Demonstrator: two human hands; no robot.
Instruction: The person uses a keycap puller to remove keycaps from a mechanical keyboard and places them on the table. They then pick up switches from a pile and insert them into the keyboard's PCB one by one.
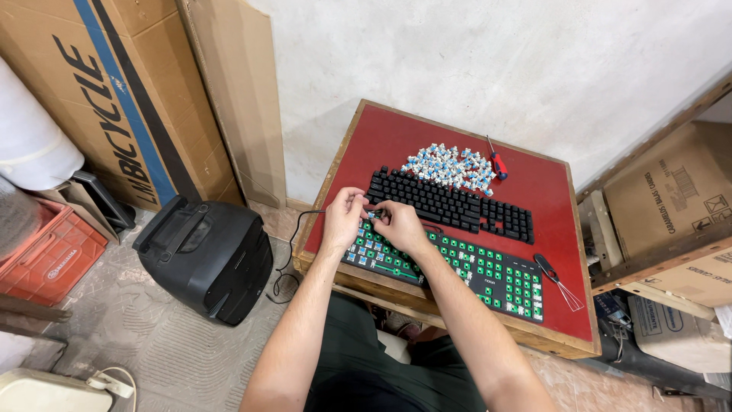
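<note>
On a red-topped wooden table (396, 137) lies a black keyboard frame with a green circuit board (488, 275), some blue switches set in its left part. Behind it rests a black keycap set (446, 202) still in keyboard shape. My left hand (345, 217) and my right hand (398, 223) meet over the board's upper left corner, pinching a small blue switch (371, 215) between their fingertips. A pile of loose blue and white switches (450, 166) sits at the back of the table.
A red-handled screwdriver (497, 162) lies by the pile. A black wire keycap puller (557, 278) lies at the right. A black cable (293, 244) hangs off the left edge. A black speaker case (206, 255) stands on the floor, with cardboard boxes (114, 84) behind.
</note>
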